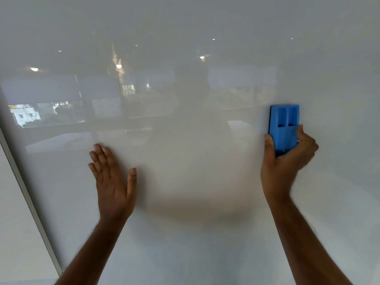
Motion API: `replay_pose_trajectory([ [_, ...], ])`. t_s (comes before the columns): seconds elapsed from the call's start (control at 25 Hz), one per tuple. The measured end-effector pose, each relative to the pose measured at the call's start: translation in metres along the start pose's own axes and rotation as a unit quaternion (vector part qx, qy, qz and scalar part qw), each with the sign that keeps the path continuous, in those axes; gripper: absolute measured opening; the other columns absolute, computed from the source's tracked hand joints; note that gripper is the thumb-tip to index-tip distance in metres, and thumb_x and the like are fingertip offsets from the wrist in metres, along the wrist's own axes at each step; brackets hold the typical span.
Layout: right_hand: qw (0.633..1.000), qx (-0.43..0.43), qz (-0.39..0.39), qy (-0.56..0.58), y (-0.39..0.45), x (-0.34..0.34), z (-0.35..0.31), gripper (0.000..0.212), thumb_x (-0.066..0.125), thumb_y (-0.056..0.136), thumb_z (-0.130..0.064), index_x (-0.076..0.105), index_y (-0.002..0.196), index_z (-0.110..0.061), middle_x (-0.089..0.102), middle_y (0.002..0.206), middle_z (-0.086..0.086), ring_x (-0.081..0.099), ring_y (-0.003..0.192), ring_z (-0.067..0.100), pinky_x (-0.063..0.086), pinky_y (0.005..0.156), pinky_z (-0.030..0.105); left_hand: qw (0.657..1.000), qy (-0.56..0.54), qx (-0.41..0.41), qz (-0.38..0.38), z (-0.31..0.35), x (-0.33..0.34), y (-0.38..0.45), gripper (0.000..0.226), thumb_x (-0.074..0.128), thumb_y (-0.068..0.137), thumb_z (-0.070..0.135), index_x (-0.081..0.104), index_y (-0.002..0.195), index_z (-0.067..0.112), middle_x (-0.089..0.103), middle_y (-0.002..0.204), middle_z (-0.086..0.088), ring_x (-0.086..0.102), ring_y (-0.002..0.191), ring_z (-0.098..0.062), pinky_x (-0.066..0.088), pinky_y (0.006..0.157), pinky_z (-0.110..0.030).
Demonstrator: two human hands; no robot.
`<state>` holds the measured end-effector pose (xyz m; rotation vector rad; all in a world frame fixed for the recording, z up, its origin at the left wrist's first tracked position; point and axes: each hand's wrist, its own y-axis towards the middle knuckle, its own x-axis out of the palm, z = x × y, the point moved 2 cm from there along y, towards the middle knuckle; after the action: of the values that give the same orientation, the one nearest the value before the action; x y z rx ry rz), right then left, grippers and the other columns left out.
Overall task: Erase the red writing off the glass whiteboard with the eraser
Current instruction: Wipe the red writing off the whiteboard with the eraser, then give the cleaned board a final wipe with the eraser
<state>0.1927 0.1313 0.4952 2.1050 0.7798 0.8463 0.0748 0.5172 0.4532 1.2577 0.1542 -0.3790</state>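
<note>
The glass whiteboard [185, 233] fills almost the whole view, pale grey and glossy. No red writing shows anywhere on it. My right hand [287, 161] grips the lower half of a blue eraser [284, 122] and holds it upright against the glass at the right. My left hand [112, 179] is flat and open at the lower left, fingers together and pointing up, thumb spread out; whether the palm touches the glass I cannot tell.
A grey metal frame edge [26, 194] runs diagonally down the left side, with a pale wall [16, 233] beyond it. The glass reflects windows, ceiling lights and a person's dim outline [191, 95].
</note>
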Motion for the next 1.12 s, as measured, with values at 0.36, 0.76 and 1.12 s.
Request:
replay_pose_trajectory([
  [0.36,0.976,-0.184,-0.095,-0.075,0.036,0.116,-0.155,0.063,0.069,0.092,-0.046,0.053,0.145,-0.015,0.057,0.13,0.014,0.055,0.113,0.037,0.042,0.087,0.048,0.998,-0.053,0.008,-0.034,-0.003,-0.015,-0.003,0.078,0.034,0.113,0.044,0.001,0.175,0.01,-0.009,0.184,0.001,-0.011,0.171,-0.024,-0.005,0.139,-0.039],
  [0.76,0.742,-0.573,-0.343,-0.06,-0.124,0.12,-0.149,0.046,0.05,0.099,-0.009,0.056,0.142,-0.025,0.061,0.134,0.005,0.058,0.107,0.03,0.042,0.089,0.043,0.968,-0.223,-0.103,0.058,-0.017,-0.048,-0.04,0.061,0.024,0.116,0.035,0.023,0.173,0.011,0.022,0.182,0.002,0.02,0.169,-0.014,0.018,0.137,-0.034],
  [1.12,0.689,-0.585,-0.409,-0.129,-0.04,-0.002,-0.005,0.041,0.056,0.105,-0.021,0.056,0.143,-0.035,0.063,0.136,-0.002,0.057,0.113,0.024,0.041,0.093,0.042,0.986,-0.063,-0.037,-0.149,0.031,-0.006,-0.101,0.076,0.032,0.111,0.05,0.003,0.175,0.021,-0.008,0.183,0.014,-0.007,0.17,-0.014,0.015,0.135,-0.05],
])
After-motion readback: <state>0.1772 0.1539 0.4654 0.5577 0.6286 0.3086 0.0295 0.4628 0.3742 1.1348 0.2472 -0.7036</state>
